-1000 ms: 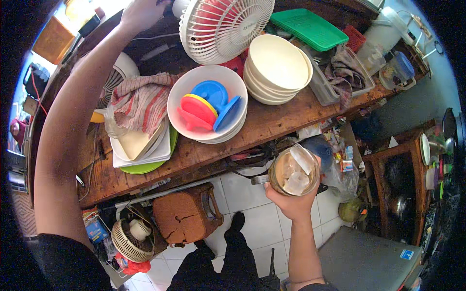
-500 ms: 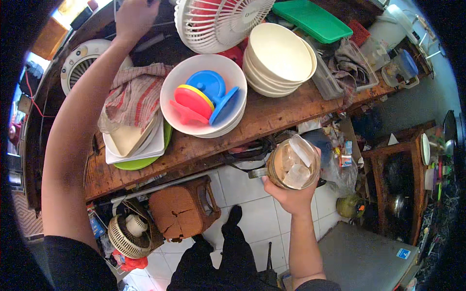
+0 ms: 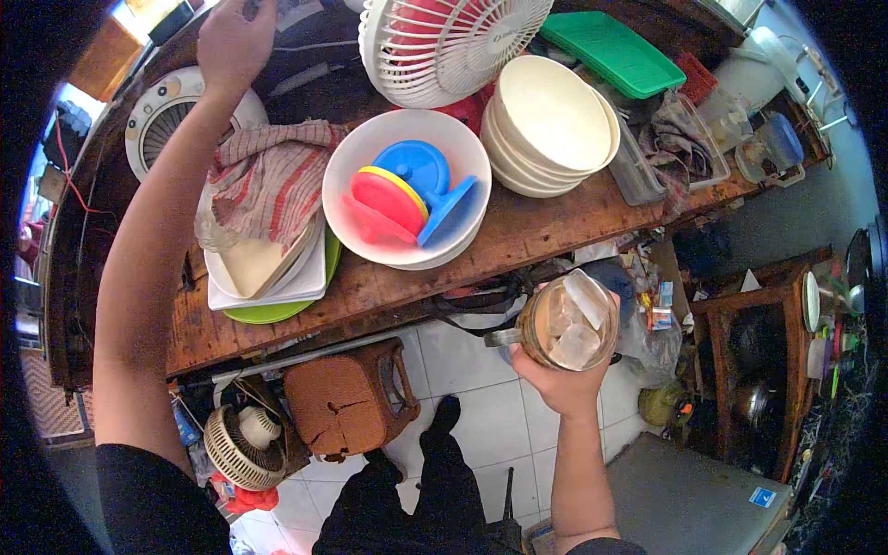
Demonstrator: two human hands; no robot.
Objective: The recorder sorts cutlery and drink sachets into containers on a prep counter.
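My right hand (image 3: 566, 388) is wrapped round a glass mug (image 3: 527, 335) of light brown drink with large ice pieces (image 3: 575, 344) at the top. The mug is held in front of the table's near edge, its handle pointing left. My left arm stretches over the table's left side, and my left hand (image 3: 237, 46) is at its far side, near the upper edge of the view. Its fingers are partly cut off there; a small dark patch shows between them, too unclear to name. Below that hand is a round white appliance with a grille (image 3: 176, 116).
On the wooden table (image 3: 518, 227) are a white bowl (image 3: 347, 166) with blue, red and yellow lids, stacked cream bowls (image 3: 555, 116), a white fan (image 3: 435, 46), green trays (image 3: 615, 51) and a striped cloth (image 3: 268, 180) over dishes. A brown stool (image 3: 338, 398) stands below.
My left hand has moved left, toward the table's far left side. My right hand still holds the mug, in nearly the same place. The view has shifted slightly.
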